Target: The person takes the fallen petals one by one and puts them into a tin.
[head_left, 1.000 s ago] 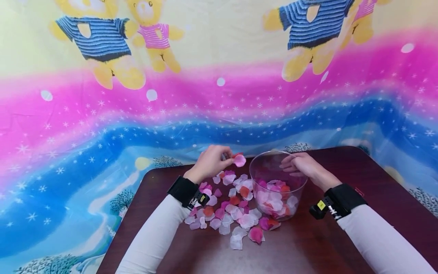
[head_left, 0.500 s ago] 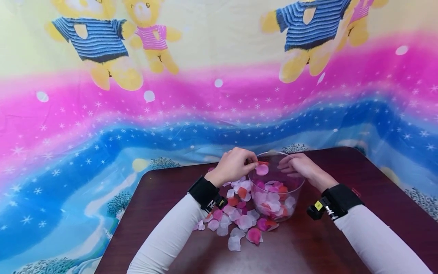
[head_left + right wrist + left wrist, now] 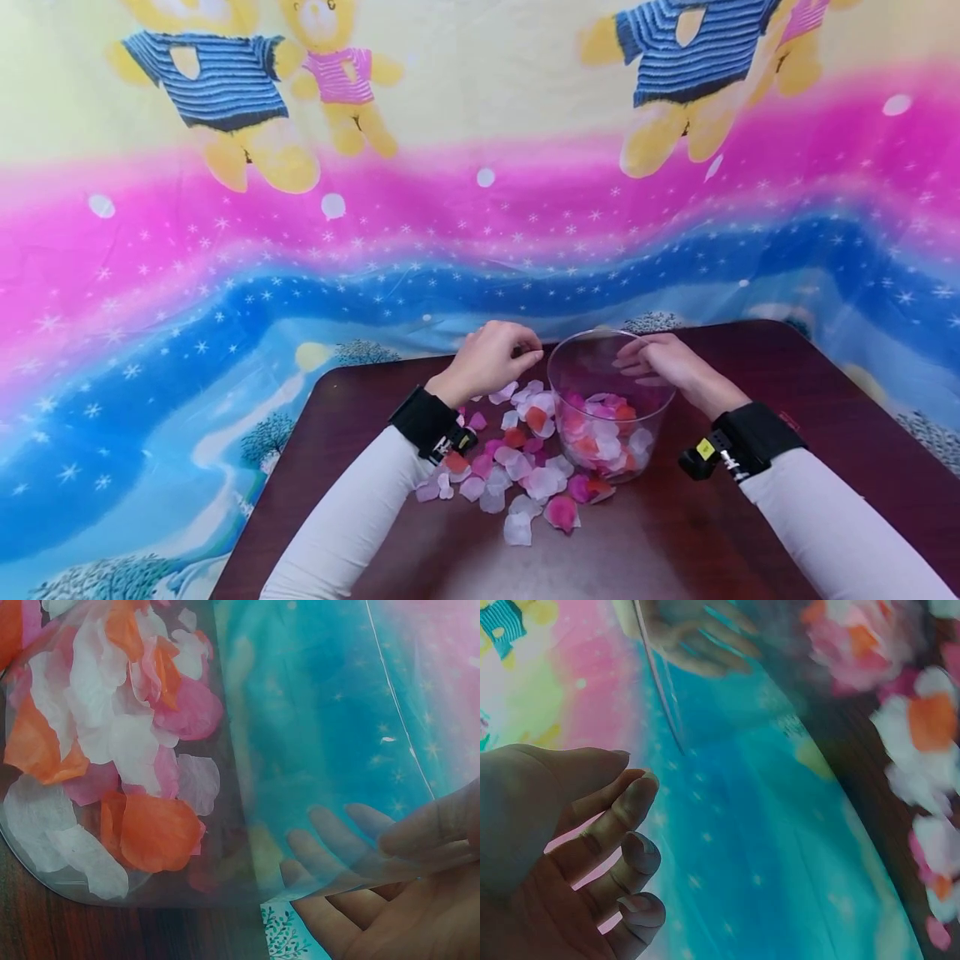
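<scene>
Thin pink, white and orange petals [image 3: 517, 467] are lying at lower centre, beside and inside a clear round tub [image 3: 579, 367]; the right hand [image 3: 669, 365] is pinching its wall, the left hand [image 3: 489, 360] hanging loosely curled.

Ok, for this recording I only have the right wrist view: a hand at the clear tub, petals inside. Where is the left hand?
Observer: The left hand hovers to the left of the clear tub, not touching it.
Operator: Is it carrying anything?
Observer: No, the left wrist view shows it empty.
Operator: And what lies outside, around the base?
Observer: In the head view, loose petals lie scattered on the table, to the left of the tub and in front of it.
</scene>
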The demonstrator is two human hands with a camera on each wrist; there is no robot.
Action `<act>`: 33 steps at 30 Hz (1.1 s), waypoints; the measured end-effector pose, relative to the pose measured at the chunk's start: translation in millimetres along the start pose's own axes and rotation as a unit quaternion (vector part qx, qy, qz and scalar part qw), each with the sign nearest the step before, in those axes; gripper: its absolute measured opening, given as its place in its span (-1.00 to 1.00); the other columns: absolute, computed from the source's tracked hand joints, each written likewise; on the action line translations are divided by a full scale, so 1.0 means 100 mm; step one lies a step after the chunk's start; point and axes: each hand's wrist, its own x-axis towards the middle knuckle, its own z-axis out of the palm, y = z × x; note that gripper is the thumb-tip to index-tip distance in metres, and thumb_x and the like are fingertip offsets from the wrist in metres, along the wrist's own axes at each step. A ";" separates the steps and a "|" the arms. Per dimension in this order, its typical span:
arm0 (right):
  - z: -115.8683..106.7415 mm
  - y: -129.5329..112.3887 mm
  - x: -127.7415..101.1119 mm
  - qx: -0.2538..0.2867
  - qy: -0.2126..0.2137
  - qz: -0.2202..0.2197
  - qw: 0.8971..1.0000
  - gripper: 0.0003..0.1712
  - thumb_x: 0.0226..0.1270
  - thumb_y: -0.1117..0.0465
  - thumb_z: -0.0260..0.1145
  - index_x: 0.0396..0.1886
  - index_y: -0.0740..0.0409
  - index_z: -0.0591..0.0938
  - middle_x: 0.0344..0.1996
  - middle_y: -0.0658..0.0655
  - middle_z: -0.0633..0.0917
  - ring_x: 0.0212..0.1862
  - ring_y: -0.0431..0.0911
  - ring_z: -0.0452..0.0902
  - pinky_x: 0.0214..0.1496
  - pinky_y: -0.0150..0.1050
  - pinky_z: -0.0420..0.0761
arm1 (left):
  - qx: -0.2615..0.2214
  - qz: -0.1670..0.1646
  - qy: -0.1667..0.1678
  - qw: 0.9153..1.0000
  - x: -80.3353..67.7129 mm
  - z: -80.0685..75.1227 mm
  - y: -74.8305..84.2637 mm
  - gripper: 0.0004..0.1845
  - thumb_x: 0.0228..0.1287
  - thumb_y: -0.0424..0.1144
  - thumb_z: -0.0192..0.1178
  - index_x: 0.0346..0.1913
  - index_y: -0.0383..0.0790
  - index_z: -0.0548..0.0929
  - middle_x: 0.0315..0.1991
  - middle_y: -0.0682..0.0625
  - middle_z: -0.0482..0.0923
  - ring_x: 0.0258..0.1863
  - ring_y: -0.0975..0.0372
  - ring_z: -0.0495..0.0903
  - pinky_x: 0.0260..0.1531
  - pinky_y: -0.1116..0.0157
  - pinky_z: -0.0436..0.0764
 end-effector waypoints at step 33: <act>-0.01 0.01 0.01 -0.003 0.001 0.009 1.000 -0.49 0.50 0.31 -0.14 0.30 0.42 0.49 0.25 0.39 0.60 0.27 0.29 0.54 0.28 0.14 0.53 | 0.001 -0.117 -0.126 0.985 -0.42 1.07 -0.81 -0.86 0.33 -0.17 0.39 -0.16 -0.13 0.71 -0.51 0.15 0.49 -0.41 0.31 0.51 -0.41 0.30 0.49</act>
